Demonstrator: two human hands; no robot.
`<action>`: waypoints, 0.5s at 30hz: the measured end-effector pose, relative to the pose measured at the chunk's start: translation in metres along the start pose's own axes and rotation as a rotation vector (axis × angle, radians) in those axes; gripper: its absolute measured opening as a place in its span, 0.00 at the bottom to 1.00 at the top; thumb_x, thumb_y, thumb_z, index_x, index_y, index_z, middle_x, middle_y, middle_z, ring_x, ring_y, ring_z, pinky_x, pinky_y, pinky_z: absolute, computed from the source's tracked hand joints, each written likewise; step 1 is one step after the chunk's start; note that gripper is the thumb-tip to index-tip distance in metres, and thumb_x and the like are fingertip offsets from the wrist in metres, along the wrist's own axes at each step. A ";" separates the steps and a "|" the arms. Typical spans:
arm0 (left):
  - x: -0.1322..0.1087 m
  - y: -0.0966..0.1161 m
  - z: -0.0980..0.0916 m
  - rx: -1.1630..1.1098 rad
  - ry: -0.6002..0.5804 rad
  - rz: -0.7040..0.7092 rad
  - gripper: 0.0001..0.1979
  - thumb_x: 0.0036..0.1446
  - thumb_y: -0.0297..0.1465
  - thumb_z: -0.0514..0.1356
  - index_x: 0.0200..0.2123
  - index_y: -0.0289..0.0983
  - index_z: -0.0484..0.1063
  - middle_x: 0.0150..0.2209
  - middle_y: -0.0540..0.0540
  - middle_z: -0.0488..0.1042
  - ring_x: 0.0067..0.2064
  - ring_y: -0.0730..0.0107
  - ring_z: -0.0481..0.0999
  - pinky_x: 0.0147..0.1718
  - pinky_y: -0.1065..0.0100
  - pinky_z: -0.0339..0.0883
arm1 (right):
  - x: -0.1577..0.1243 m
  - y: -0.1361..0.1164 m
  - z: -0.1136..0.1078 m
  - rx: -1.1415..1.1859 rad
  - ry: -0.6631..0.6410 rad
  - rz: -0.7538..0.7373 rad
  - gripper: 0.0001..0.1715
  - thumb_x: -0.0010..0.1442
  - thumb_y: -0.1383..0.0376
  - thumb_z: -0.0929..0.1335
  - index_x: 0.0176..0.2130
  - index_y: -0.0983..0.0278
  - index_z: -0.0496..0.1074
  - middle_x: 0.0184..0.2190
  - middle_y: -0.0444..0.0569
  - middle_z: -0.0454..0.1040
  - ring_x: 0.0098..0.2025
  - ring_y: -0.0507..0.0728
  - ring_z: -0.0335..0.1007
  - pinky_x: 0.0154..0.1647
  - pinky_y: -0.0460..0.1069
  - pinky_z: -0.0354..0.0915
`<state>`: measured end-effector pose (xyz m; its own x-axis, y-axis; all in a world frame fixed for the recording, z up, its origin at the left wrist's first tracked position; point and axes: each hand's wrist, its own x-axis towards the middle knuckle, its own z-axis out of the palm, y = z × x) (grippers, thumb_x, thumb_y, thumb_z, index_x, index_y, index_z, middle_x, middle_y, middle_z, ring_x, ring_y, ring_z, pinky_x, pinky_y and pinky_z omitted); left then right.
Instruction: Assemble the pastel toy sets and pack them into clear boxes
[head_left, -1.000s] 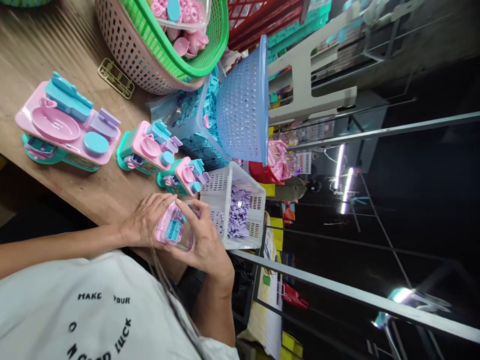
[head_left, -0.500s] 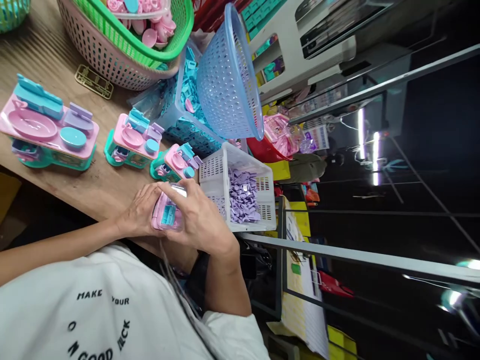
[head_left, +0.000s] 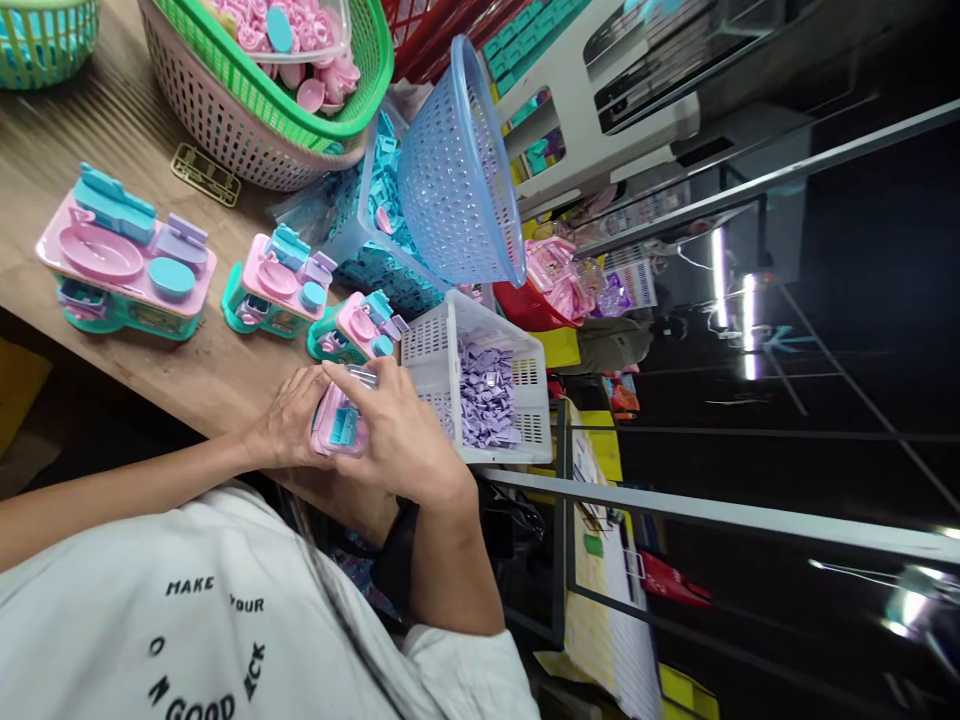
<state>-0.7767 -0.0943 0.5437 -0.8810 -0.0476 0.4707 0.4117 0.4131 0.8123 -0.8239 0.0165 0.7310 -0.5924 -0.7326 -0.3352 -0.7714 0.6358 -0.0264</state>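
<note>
Between both hands is a small pink toy piece [head_left: 325, 425] with a blue insert and a clear part at its top. My left hand [head_left: 289, 420] wraps its left side, fingers together. From the right, my right hand [head_left: 409, 435] grips it, with fingers across its top and the thumb side below. Just beyond the hands stands a small toy kitchen [head_left: 356, 328] with pink top and teal base. Farther left are a second toy kitchen [head_left: 276, 283] and a larger-looking third one [head_left: 127, 255], both with pink sinks and blue and purple parts.
A white basket [head_left: 502, 455] of purple pieces stands right of the hands. Behind it are a blue basket [head_left: 450, 180] and a clear bin [head_left: 352, 225] of blue parts. A green basket [head_left: 379, 75] sits in a pink one [head_left: 225, 130]. A brown frame piece [head_left: 204, 175] lies on the table [head_left: 169, 385].
The camera view has shifted slightly, so the toy kitchens and baskets appear a little farther right and mostly lower. Both hands still grip the pink piece.
</note>
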 end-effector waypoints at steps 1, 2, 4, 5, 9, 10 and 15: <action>0.000 -0.001 0.001 0.009 -0.001 -0.022 0.49 0.49 0.53 0.67 0.64 0.29 0.57 0.59 0.29 0.68 0.62 0.38 0.67 0.63 0.42 0.61 | 0.004 -0.003 -0.004 -0.038 -0.021 -0.014 0.56 0.48 0.58 0.79 0.70 0.54 0.60 0.55 0.59 0.61 0.58 0.74 0.61 0.50 0.69 0.74; 0.000 -0.001 0.002 0.015 0.000 -0.039 0.48 0.48 0.52 0.67 0.64 0.29 0.57 0.58 0.29 0.68 0.62 0.38 0.67 0.63 0.41 0.61 | 0.007 -0.005 -0.007 -0.063 -0.032 -0.030 0.56 0.47 0.57 0.80 0.69 0.54 0.61 0.56 0.60 0.61 0.58 0.74 0.61 0.49 0.69 0.74; 0.000 -0.002 0.003 0.015 -0.008 -0.052 0.49 0.46 0.51 0.68 0.64 0.30 0.57 0.59 0.29 0.67 0.62 0.36 0.67 0.63 0.40 0.60 | 0.011 -0.003 -0.010 -0.075 -0.023 -0.058 0.56 0.47 0.56 0.81 0.69 0.55 0.62 0.56 0.61 0.61 0.57 0.74 0.61 0.49 0.68 0.74; 0.000 -0.002 0.002 0.008 -0.016 -0.051 0.50 0.44 0.50 0.69 0.64 0.31 0.57 0.59 0.29 0.67 0.62 0.36 0.67 0.63 0.40 0.61 | 0.012 -0.001 -0.009 -0.067 -0.014 -0.069 0.56 0.47 0.55 0.81 0.69 0.55 0.62 0.56 0.60 0.62 0.57 0.73 0.61 0.50 0.68 0.74; 0.002 -0.001 -0.001 -0.029 -0.023 -0.039 0.51 0.44 0.51 0.70 0.65 0.34 0.57 0.58 0.30 0.68 0.61 0.38 0.68 0.61 0.42 0.63 | 0.006 0.015 0.000 0.016 0.007 -0.110 0.58 0.48 0.53 0.80 0.71 0.52 0.59 0.56 0.57 0.61 0.58 0.71 0.62 0.56 0.67 0.72; 0.002 0.000 -0.002 -0.033 -0.018 -0.037 0.51 0.44 0.51 0.70 0.65 0.34 0.56 0.58 0.30 0.68 0.61 0.38 0.68 0.61 0.43 0.63 | 0.004 0.018 0.003 0.047 0.014 -0.112 0.59 0.48 0.54 0.80 0.71 0.51 0.57 0.56 0.57 0.60 0.60 0.70 0.61 0.57 0.67 0.71; 0.002 -0.001 -0.003 -0.028 -0.005 0.023 0.56 0.46 0.55 0.69 0.69 0.31 0.52 0.62 0.28 0.65 0.64 0.39 0.65 0.63 0.45 0.60 | -0.007 0.030 0.022 0.217 0.080 -0.065 0.61 0.51 0.56 0.79 0.74 0.54 0.51 0.61 0.57 0.56 0.67 0.69 0.56 0.68 0.66 0.64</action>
<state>-0.7782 -0.0975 0.5454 -0.8721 -0.0339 0.4882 0.4385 0.3886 0.8104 -0.8375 0.0463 0.7116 -0.5664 -0.7850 -0.2510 -0.7453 0.6179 -0.2504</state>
